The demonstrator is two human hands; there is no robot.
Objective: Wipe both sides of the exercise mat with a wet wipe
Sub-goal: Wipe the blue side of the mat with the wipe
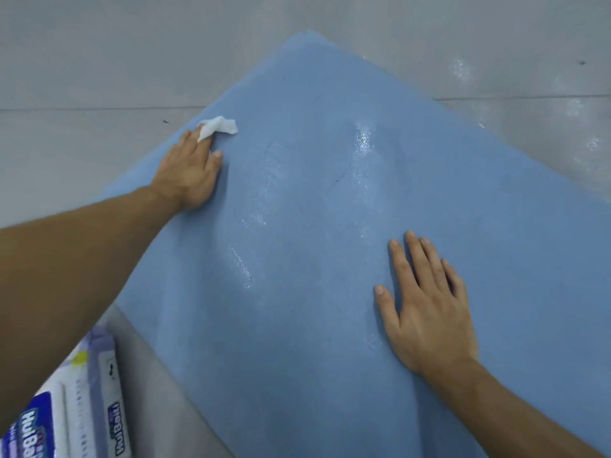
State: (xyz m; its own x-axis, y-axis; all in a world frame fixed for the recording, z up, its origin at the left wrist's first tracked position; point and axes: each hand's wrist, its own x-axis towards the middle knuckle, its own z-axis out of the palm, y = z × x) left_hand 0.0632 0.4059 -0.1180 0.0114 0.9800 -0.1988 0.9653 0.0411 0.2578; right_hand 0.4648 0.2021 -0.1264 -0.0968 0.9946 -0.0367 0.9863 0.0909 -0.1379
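Observation:
A blue exercise mat (pixel 330 292) lies flat on the grey floor and fills most of the view, with wet shiny streaks across its middle. My left hand (pixel 188 173) presses near the mat's left edge, its fingers holding a crumpled white wet wipe (pixel 218 127) against the surface. My right hand (pixel 426 305) lies flat on the mat at the lower right, palm down, fingers spread, holding nothing.
A pack of wet wipes (pixel 76 418) with blue and white print sits on the floor at the lower left, beside the mat and under my left forearm. Grey floor (pixel 99 61) with tile seams surrounds the mat; wet patches glisten at the upper right.

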